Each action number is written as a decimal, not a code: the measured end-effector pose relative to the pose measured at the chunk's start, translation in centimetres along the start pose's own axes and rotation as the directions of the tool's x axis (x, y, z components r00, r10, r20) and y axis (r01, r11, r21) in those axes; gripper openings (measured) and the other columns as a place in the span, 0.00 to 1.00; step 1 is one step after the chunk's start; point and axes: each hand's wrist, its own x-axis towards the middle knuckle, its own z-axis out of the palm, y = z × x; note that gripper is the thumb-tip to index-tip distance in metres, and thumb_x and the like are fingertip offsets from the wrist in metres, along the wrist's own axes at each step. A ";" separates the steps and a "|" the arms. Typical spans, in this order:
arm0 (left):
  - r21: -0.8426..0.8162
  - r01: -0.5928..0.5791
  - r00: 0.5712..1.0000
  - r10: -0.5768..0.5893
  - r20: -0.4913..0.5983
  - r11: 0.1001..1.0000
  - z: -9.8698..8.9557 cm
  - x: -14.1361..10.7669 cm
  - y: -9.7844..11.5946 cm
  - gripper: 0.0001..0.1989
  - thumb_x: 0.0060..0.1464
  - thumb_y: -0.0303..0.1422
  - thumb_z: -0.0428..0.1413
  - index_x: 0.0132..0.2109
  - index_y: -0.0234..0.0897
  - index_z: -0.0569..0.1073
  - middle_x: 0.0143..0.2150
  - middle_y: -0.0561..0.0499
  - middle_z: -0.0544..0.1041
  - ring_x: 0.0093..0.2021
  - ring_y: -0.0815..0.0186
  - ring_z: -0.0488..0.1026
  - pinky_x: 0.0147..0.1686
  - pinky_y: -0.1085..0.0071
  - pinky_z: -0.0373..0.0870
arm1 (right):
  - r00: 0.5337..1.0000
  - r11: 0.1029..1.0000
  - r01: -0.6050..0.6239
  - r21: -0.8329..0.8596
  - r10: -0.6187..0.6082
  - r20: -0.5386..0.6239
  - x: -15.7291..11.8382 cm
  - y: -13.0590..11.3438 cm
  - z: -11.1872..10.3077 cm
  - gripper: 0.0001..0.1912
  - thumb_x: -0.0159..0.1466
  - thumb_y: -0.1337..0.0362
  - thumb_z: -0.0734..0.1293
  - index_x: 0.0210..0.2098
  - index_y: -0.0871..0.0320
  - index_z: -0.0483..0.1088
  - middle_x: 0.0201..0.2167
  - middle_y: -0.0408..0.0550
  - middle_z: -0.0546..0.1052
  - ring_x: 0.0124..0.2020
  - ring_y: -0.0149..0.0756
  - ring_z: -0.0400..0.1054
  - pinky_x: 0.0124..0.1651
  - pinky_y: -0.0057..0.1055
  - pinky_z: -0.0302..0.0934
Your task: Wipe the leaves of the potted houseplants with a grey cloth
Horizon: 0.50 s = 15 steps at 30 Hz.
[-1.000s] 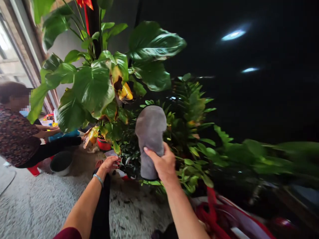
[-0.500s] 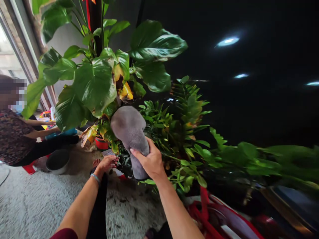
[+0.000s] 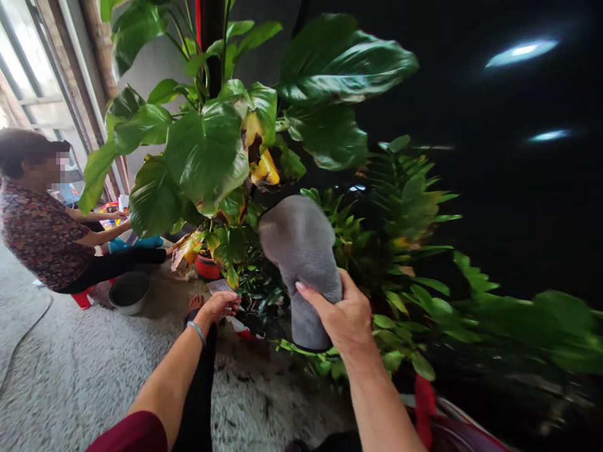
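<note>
Shifted rightward, right hand fingers clamp grey cloth beside leaves

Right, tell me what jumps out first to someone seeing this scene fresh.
The grey cloth stands out first, held up at the centre by the right hand against the foliage. Behind it, the large-leaved plant fills the upper middle, with one yellowed leaf among the green. At the left edge another person in a patterned top bends over the floor, while the left hand reaches low toward the plant's base.
</note>
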 end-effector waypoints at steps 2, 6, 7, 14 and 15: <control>-0.025 0.003 1.000 -0.003 -0.002 1.000 0.2 0.0 0.1 0.12 0.51 0.37 0.68 0.35 0.31 0.78 0.31 0.50 0.79 0.30 0.66 0.73 0.36 0.67 0.70 | 0.999 0.996 -0.051 -0.077 0.052 0.012 -0.5 2.0 0.7 0.31 0.44 0.45 0.75 0.43 0.56 0.78 0.33 0.51 0.84 0.36 0.53 0.77 0.42 0.44 0.70; -0.061 0.008 1.000 -0.008 -0.003 0.998 0.0 0.3 0.1 0.14 0.44 0.38 0.71 0.32 0.32 0.78 0.29 0.50 0.78 0.29 0.66 0.72 0.35 0.67 0.69 | 0.926 0.988 -0.148 -0.049 0.156 0.344 -5.1 4.6 1.7 0.19 0.45 0.51 0.75 0.34 0.52 0.78 0.29 0.48 0.85 0.34 0.57 0.79 0.41 0.48 0.72; -0.067 0.007 1.000 -0.007 -0.003 0.998 -0.1 0.4 0.0 0.14 0.44 0.37 0.71 0.32 0.32 0.78 0.29 0.51 0.78 0.29 0.66 0.72 0.35 0.68 0.69 | 0.909 0.985 -0.174 0.003 0.160 0.386 -5.9 4.3 1.3 0.18 0.46 0.52 0.76 0.34 0.52 0.79 0.29 0.48 0.85 0.33 0.56 0.79 0.41 0.47 0.72; -0.070 0.016 1.000 -0.015 0.016 0.997 -0.2 0.2 0.3 0.13 0.46 0.37 0.69 0.34 0.32 0.78 0.32 0.48 0.79 0.30 0.66 0.72 0.35 0.68 0.69 | 0.965 0.983 -0.117 0.144 0.146 -0.216 -1.0 0.9 -4.2 0.23 0.45 0.48 0.77 0.36 0.52 0.75 0.31 0.49 0.81 0.32 0.47 0.74 0.38 0.40 0.69; -0.071 0.014 1.000 -0.013 0.021 0.997 -0.2 0.1 0.4 0.13 0.47 0.37 0.69 0.35 0.32 0.78 0.33 0.48 0.79 0.30 0.67 0.73 0.35 0.68 0.69 | 0.955 0.990 -0.087 0.109 0.114 -0.273 -0.3 1.5 -4.3 0.23 0.46 0.47 0.77 0.36 0.52 0.74 0.31 0.49 0.81 0.32 0.47 0.74 0.38 0.41 0.69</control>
